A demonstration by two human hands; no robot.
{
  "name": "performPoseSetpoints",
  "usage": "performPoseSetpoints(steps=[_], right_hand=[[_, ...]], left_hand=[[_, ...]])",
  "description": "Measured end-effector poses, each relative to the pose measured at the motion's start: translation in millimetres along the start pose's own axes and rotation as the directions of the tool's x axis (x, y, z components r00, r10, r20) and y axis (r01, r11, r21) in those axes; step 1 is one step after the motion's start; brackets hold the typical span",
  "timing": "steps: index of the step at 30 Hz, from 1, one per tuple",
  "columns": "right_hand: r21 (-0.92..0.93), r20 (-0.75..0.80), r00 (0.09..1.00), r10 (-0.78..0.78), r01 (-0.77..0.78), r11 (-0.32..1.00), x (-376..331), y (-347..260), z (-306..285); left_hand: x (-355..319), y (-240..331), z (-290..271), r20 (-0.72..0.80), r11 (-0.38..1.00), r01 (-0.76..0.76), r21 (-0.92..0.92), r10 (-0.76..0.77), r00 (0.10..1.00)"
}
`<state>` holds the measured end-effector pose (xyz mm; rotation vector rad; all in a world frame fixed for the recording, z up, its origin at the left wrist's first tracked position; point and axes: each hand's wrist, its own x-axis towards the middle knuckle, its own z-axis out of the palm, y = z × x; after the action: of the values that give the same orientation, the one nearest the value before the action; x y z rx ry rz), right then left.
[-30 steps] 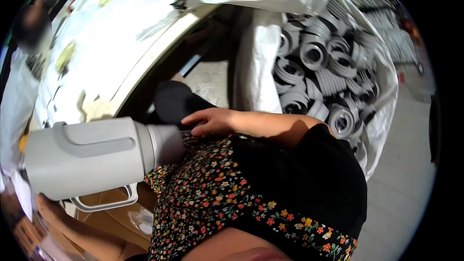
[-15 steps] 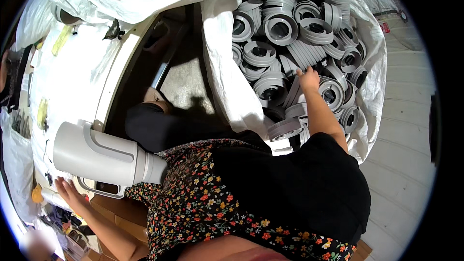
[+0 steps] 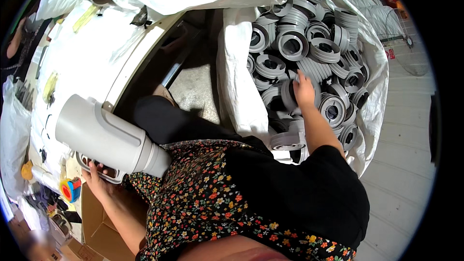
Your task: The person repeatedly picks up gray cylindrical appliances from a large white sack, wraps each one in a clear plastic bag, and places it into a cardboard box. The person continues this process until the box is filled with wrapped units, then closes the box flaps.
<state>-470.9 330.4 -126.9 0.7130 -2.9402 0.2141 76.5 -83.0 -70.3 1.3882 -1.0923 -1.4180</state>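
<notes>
left hand point(image 3: 98, 183) had now curled round the jug handle point(image 3: 111, 180), right hand point(image 3: 304, 92) half-closed on a grey ring point(image 3: 288, 95) — both were occupied.

The short-sleeved top point(image 3: 295, 183) is black, the trousers point(image 3: 176, 122) dark, the black apron point(image 3: 198, 183) flowery in red, orange and yellow.

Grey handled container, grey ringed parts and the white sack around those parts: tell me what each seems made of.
Grey handled container: likely moulded plastic, satin, judging by its smooth, even surface and soft shading.
Grey ringed parts: probably plastic too, semi-matte, with crisp, uniform ridges.
White sack: perhaps woven plastic, slightly glossy; it creases stiffly, but no weave is discernible.
</notes>
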Motion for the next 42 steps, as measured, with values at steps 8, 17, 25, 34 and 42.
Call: performPoseSetpoints(steps=[8,17,25,34,42], right_hand=[[-0.247,0.068,0.991,-0.115,0.128,0.96,101.0,-17.8,-20.1],[0.628,0.323,0.849,-0.419,-0.523,-0.576,65.8,-246.3,-119.6],[0.874,-0.134,0.676,-0.725,0.426,0.236,45.2,-271.6,-129.3],[0.568,-0.375,0.285,-0.882,0.823,0.024,19.2,-345.1,-169.4],[0.535,-0.46,0.151,-0.875,0.834,-0.137,7.8,-363.4,-166.8]], left_hand=[[-60.4,28.7,37.2,0.16,0.997,-0.079,0.005,0.077,0.984],[-100.1,69.1,71.6,0.717,0.722,-0.612,0.322,0.236,0.655],[-94.1,59.7,68.0,0.716,0.708,-0.635,0.308,0.267,0.645],[-84.5,63.7,74.3,0.686,0.707,-0.626,0.329,0.277,0.673],[-55.8,58.7,55.0,0.547,0.88,-0.291,0.375,0.044,0.836]])
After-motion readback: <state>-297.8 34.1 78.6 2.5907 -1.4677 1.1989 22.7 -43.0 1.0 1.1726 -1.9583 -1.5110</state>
